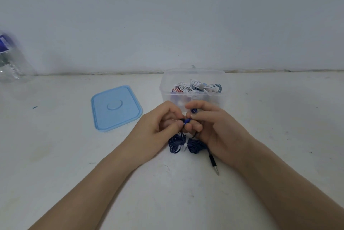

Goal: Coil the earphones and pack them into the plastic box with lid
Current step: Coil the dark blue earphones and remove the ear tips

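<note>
Earbuds held together over a tied bundle

Head view: both hands meet just before the box (pixel 192 97). The left hand (pixel 160 125) pinches a blue earbud (pixel 186 121) in curled fingers (pixel 178 122); the right hand (pixel 214 125) pinches the second bud, likely so the two ends stay paired for tucking in. Below them the cord (pixel 186 145) lies on the bench (pixel 55 155), already coiled and cinched at the middle by a white tie, its plug (pixel 214 164) trailing loose. The box stands open, other coiled earphones inside, within short reach. The lid (pixel 116 108) lies flat to the left, near but apart, out of the way until packing ends.
</note>
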Motion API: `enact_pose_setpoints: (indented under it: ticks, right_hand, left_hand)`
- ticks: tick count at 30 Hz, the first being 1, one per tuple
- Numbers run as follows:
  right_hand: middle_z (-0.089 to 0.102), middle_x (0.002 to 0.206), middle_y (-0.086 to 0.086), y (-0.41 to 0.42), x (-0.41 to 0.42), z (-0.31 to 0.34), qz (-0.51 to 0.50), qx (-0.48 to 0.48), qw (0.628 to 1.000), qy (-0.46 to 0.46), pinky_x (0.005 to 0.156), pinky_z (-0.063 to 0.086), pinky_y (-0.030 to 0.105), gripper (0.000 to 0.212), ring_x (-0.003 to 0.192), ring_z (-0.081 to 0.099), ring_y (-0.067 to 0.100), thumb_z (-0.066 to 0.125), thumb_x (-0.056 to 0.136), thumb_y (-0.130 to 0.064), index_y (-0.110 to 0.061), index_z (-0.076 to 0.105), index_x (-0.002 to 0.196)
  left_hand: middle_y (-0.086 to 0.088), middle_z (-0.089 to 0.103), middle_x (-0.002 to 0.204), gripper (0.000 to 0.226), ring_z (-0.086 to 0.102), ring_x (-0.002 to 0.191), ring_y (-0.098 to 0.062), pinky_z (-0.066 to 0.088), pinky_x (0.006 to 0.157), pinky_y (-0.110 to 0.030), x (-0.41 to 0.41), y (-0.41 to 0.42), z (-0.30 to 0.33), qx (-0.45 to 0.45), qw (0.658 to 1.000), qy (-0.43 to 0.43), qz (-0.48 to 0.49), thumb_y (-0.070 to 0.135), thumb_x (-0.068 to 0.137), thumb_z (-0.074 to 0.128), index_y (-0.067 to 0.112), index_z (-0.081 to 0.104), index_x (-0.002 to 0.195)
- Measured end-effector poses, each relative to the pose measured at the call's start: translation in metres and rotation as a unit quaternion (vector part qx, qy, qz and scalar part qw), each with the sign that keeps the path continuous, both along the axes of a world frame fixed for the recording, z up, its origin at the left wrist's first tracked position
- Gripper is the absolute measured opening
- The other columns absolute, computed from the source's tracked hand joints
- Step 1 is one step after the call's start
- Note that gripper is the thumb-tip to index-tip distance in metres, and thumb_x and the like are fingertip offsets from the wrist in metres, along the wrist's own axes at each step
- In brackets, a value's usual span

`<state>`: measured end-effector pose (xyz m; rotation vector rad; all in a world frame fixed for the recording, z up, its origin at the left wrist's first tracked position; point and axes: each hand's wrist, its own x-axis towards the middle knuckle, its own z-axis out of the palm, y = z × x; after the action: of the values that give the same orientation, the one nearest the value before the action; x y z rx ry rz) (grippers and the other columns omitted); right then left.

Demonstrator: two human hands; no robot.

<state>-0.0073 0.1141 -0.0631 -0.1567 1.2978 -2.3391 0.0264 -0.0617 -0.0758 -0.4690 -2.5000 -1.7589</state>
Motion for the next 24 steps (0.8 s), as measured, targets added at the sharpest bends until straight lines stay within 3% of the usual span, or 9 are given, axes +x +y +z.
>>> enact_pose_setpoints:
  ticks: [5,8,13,16,19,24]
  right_hand:
    - [0.047,0.077,0.012,-0.0037,0.0024,-0.0043,-0.024,0.084,0.995,0.052,0.057,0.049,0.025,0.022,0.053,0.041,0.014,0.054,0.088,0.014,-0.003,0.064,0.097]
    - [0.062,0.071,0.004,-0.0055,0.0034,-0.0062,-0.030,0.118,0.989,0.086,0.062,0.047,0.028,0.016,0.050,0.046,0.012,0.058,0.089,0.010,-0.002,0.064,0.099]
    - [0.060,0.061,-0.001,-0.0054,0.0041,-0.0058,-0.039,0.109,0.989,0.096,0.062,0.049,0.029,0.015,0.047,0.042,0.011,0.059,0.091,0.007,0.006,0.064,0.106]
    - [0.061,0.063,0.002,-0.0067,0.0047,-0.0063,-0.063,0.110,0.987,0.095,0.055,0.048,0.027,0.018,0.043,0.035,0.012,0.057,0.091,0.009,0.002,0.065,0.106]
    - [0.064,0.068,0.006,-0.0074,0.0047,-0.0062,-0.071,0.101,0.989,0.082,0.053,0.047,0.027,0.021,0.042,0.034,0.013,0.057,0.090,0.011,0.002,0.066,0.106]
    - [0.064,0.074,0.013,-0.0051,0.0046,-0.0043,-0.042,0.058,0.995,0.068,0.056,0.052,0.025,0.021,0.051,0.041,0.018,0.054,0.093,0.009,0.001,0.072,0.099]
  left_hand:
    - [-0.003,0.075,0.084,0.013,0.069,0.080,-0.012,0.052,0.076,-0.022,-0.0030,-0.0003,0.0010,0.005,0.999,0.016,0.051,0.003,0.096,0.065,0.015,0.063,0.096]
    - [-0.007,0.074,0.083,0.018,0.066,0.081,-0.022,0.051,0.078,-0.033,-0.0041,-0.0031,0.0004,0.017,0.998,0.021,0.063,0.006,0.095,0.067,0.023,0.064,0.092]
    - [-0.011,0.074,0.084,0.008,0.065,0.093,-0.045,0.051,0.095,-0.054,-0.0018,-0.0030,0.0011,0.057,0.996,0.019,0.067,0.016,0.091,0.068,0.022,0.064,0.092]
    - [-0.002,0.075,0.083,0.012,0.071,0.094,-0.032,0.052,0.097,-0.045,-0.0019,-0.0034,0.0016,0.062,0.995,0.022,0.073,0.006,0.094,0.070,0.017,0.065,0.093]
    - [-0.002,0.076,0.087,0.012,0.072,0.088,-0.021,0.054,0.090,-0.034,-0.0012,-0.0027,0.0022,0.058,0.995,0.027,0.071,0.002,0.093,0.070,0.013,0.066,0.094]
    - [-0.002,0.077,0.083,0.013,0.073,0.085,-0.017,0.054,0.085,-0.028,-0.0007,-0.0024,0.0015,0.056,0.995,0.034,0.069,-0.002,0.090,0.071,0.010,0.067,0.094]
